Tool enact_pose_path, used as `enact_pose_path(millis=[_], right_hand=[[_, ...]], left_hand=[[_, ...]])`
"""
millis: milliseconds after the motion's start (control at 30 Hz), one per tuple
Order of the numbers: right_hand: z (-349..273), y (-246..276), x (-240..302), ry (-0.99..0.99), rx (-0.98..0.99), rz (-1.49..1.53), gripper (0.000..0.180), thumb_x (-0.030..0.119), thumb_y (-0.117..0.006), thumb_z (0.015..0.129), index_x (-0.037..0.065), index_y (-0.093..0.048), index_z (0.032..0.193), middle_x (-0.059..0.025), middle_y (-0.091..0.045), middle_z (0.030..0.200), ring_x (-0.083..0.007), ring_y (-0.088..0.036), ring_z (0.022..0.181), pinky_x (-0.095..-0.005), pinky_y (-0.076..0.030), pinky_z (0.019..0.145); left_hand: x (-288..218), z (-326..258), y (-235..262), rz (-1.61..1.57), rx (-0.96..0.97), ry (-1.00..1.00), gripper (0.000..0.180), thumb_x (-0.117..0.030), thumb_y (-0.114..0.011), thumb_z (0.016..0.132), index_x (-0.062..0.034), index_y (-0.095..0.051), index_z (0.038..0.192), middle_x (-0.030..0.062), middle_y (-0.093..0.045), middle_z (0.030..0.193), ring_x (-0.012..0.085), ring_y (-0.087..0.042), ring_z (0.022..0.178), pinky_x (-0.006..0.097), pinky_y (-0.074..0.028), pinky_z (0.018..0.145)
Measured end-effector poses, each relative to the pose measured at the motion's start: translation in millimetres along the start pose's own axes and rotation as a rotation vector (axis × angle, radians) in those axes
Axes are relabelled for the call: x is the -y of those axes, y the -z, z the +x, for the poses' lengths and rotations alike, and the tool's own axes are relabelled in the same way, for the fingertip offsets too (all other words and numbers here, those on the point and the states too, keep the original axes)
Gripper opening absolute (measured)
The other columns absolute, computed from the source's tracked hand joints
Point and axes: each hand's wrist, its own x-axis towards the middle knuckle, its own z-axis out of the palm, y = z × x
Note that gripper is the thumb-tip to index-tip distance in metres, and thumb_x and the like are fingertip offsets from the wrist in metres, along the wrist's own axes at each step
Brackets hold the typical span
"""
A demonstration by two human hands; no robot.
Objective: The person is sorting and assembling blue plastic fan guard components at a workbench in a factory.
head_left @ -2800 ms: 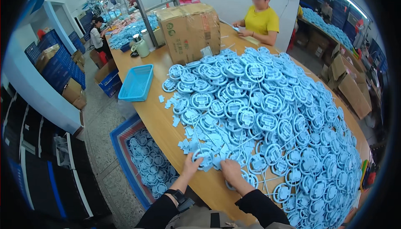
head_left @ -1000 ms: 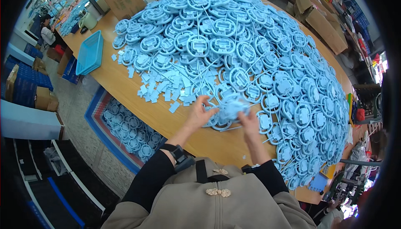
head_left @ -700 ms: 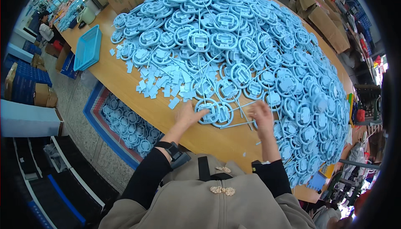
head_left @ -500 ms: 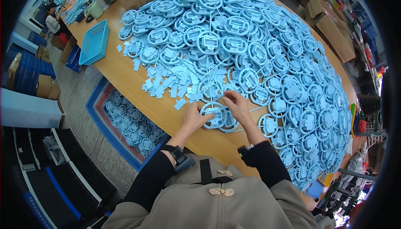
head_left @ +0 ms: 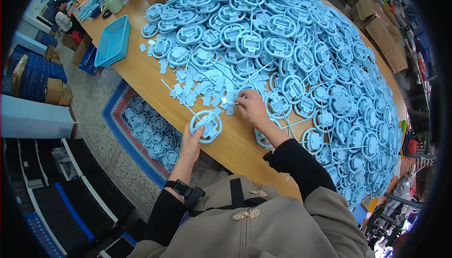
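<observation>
Head view, looking down at a wooden table (head_left: 155, 86) heaped with light-blue moulded plastic rings. The left hand (head_left: 190, 145) is closed around one ring-shaped plastic part (head_left: 206, 126), gripping it at its lower rim and holding it at the near table edge, above the gap between table and floor bin; a thin sprue rod (head_left: 176, 99) runs up and to the left from this ring. The right hand (head_left: 252, 109) rests on the tabletop just beside the held ring, its fingertips pinched shut on a small flat blue piece (head_left: 235, 100) at the border of the scattered loose tabs (head_left: 200, 86). The large pile of rings (head_left: 301, 60) covers most of the table to the right and beyond the hands (single rings overlap and are joined by thin runners). On the floor below the near edge stands a blue bin (head_left: 117, 116) holding more rings of the same kind. A blue mesh tray (head_left: 113, 41) lies on the far left part of the table, well apart from both hands. Both forearms wear dark sleeves; a black wrist watch (head_left: 181, 188) sits on the left wrist.
</observation>
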Motion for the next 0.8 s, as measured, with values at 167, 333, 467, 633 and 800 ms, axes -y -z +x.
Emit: enact_pose_path(millis=[167,333,467,633,800], right_hand=[[-26,21,32,-0.627,0.067,0.821,0.009,0.010,-0.062,0.085,0.004,-0.061,0.091,-0.0044,-0.061,0.084,-0.0183,-0.060,0.077,-0.0335,-0.049,0.068],[-44,27,44,-0.980,-0.133,1.344,0.013,0.009,-0.061,0.089,0.001,-0.054,0.097,-0.0064,-0.062,0.079,-0.0147,-0.065,0.064,-0.0252,-0.056,0.058],[-46,38,50,-1.019,-0.150,1.344,0.014,0.011,-0.061,0.089,0.001,-0.054,0.096,-0.0075,-0.063,0.078,-0.0151,-0.065,0.065,-0.0261,-0.055,0.058],[-55,44,44,-1.000,-0.078,1.253,0.022,0.017,-0.066,0.087,0.001,-0.055,0.098,-0.0069,-0.063,0.079,-0.0134,-0.063,0.065,-0.0255,-0.052,0.058],[-65,49,28,-0.812,-0.146,0.696,0.035,0.022,-0.073,0.081,0.000,-0.056,0.102,-0.0064,-0.063,0.085,-0.0122,-0.061,0.076,-0.0258,-0.049,0.066]], left_hand=[[8,21,-54,-0.085,0.153,-0.047,0.046,-0.003,-0.058,0.088,-0.0053,-0.038,0.129,0.0079,-0.052,0.118,0.0173,-0.056,0.103,0.033,-0.049,0.085],[12,19,-92,0.046,0.269,-0.196,0.053,-0.002,-0.062,0.085,-0.0039,-0.036,0.131,0.0063,-0.049,0.118,0.0131,-0.051,0.103,0.028,-0.044,0.089],[20,15,-102,0.185,0.248,-0.270,0.055,0.001,-0.066,0.081,-0.0040,-0.037,0.128,0.0057,-0.048,0.116,0.0122,-0.051,0.101,0.026,-0.046,0.086],[16,10,-108,0.123,0.248,-0.279,0.054,0.003,-0.065,0.080,-0.0040,-0.037,0.126,0.0053,-0.048,0.114,0.0119,-0.052,0.100,0.026,-0.047,0.084],[4,0,-120,0.104,0.309,-0.218,0.052,0.005,-0.063,0.080,-0.0029,-0.039,0.125,0.0056,-0.050,0.115,0.0122,-0.053,0.101,0.026,-0.047,0.084]])
